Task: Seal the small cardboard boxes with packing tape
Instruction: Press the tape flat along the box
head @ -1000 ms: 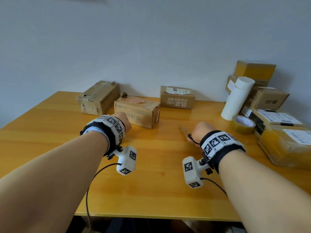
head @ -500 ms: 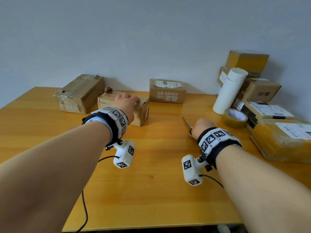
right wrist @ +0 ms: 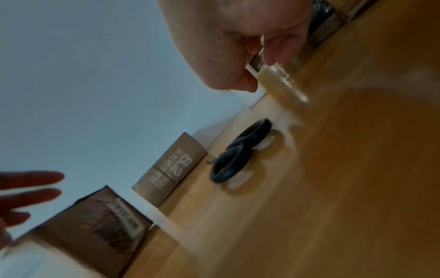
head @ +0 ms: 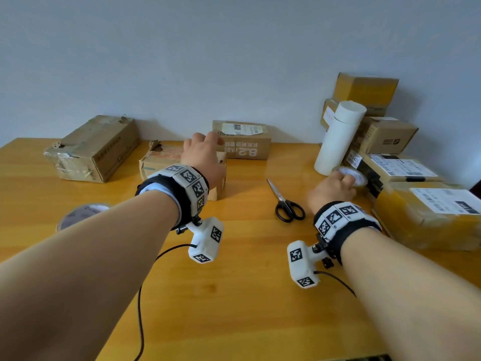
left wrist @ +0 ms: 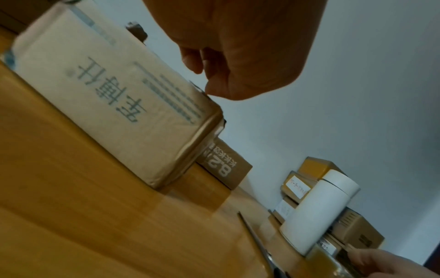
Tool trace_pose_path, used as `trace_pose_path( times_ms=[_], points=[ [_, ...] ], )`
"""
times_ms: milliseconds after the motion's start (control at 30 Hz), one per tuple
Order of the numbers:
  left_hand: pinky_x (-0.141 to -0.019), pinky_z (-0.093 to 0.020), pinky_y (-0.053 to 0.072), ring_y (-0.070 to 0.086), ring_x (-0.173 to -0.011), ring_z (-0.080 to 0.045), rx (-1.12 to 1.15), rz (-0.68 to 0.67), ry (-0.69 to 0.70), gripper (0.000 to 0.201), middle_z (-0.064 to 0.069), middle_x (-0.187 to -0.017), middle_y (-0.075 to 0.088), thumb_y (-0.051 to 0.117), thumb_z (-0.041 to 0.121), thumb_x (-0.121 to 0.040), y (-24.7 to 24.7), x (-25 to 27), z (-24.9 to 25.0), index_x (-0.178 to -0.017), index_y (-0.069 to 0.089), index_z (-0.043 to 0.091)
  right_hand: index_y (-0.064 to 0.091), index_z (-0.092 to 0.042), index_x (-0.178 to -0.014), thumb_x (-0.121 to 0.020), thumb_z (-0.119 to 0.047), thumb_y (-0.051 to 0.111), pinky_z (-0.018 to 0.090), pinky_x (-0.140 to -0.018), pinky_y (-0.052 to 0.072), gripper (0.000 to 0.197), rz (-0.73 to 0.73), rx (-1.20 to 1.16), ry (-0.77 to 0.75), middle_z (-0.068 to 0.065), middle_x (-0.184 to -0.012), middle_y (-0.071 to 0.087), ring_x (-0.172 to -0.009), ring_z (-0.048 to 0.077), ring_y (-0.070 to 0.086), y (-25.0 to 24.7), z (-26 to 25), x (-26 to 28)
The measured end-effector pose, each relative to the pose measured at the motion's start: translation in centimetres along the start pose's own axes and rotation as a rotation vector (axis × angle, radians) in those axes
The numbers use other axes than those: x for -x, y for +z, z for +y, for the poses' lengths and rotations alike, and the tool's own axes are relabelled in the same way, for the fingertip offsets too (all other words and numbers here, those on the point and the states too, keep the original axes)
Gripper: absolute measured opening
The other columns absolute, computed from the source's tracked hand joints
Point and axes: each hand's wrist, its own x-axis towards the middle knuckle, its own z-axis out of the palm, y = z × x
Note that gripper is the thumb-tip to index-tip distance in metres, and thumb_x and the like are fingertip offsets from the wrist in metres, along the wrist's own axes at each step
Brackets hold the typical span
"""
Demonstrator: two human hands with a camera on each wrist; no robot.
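A small worn cardboard box [head: 156, 162] with blue print on its side [left wrist: 114, 105] sits mid-table. My left hand [head: 205, 144] hovers over its right end with loose fingers, holding nothing; its fingertips [left wrist: 197, 65] sit just above the box's top edge. Behind it stands a brown box marked "8.2" [head: 244, 149]. My right hand [head: 335, 183] grips a roll of clear packing tape [head: 358, 177] at the right, thumb and fingers pinching its rim [right wrist: 281, 80]. Black-handled scissors [head: 286, 204] lie free on the table between my hands.
A larger battered box [head: 96, 149] sits at the back left. A white cylinder [head: 338, 136] and stacked parcels [head: 385, 136] crowd the right side, with a yellow-taped parcel [head: 429, 212] nearest. A second tape roll [head: 83, 214] lies behind my left forearm.
My right hand has let go of the scissors, which now lie on the table, and moved right onto the tape roll. My left hand moved forward across the small box.
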Motion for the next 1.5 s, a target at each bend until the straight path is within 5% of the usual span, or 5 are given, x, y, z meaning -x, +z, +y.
trace_pose_path(
  times_ms=[333,467,600,800,1500],
  points=[
    [-0.107,-0.033,0.032,0.032,-0.13,-0.023,0.127,-0.08,0.105,0.062,-0.002,-0.135,0.045,0.044,-0.007,-0.074,1.5,-0.7,3.5,-0.125,0.059,0.025,0.056,-0.002,-0.136,-0.098,-0.008,0.055,0.043,-0.097,0.048,0.038,-0.174,0.27,-0.027,0.022,-0.145,0.045,-0.127,0.037,0.051,-0.5,1.6,-3.4],
    [-0.107,-0.038,0.037,0.034,-0.128,-0.022,0.124,-0.088,0.101,0.066,0.0,-0.135,0.045,0.045,-0.008,-0.073,1.6,-0.5,3.5,-0.127,0.055,0.028,0.054,-0.014,-0.141,-0.103,-0.011,0.046,0.032,-0.067,0.042,0.039,-0.25,0.262,-0.147,0.014,-0.128,0.06,-0.098,0.029,0.062,-1.7,1.0,-3.1],
    [-0.104,-0.04,0.043,0.041,-0.124,-0.02,0.185,-0.107,0.085,0.065,0.001,-0.135,0.046,0.044,-0.01,-0.073,1.2,0.1,3.6,-0.126,0.056,0.027,0.049,-0.022,-0.15,-0.1,-0.011,0.05,0.031,-0.076,0.045,0.051,-0.249,0.014,-0.236,0.012,-0.14,0.058,-0.115,0.033,0.061,-4.0,-2.3,-1.5],
    [-0.07,-0.026,0.052,0.058,-0.097,-0.015,0.485,-0.078,-0.008,0.055,0.002,-0.12,0.055,0.038,-0.009,-0.08,-1.4,0.7,3.4,-0.118,0.059,0.025,0.069,-0.016,-0.097,-0.098,-0.008,0.063,0.025,-0.05,0.049,0.01,-0.454,-0.662,-0.264,0.005,-0.078,0.064,-0.06,0.012,0.055,-7.9,-6.1,2.0],
    [-0.071,-0.021,0.047,0.053,-0.104,-0.009,0.65,-0.123,-0.009,0.078,0.008,-0.134,0.046,0.067,-0.003,-0.084,-8.3,4.6,-2.8,-0.145,0.039,0.036,0.063,-0.02,-0.134,-0.093,-0.006,0.07,0.018,-0.044,0.036,0.044,-0.874,-0.658,-0.482,0.002,-0.082,0.062,-0.047,0.003,0.042,-11.5,-11.9,10.0]
  ],
)
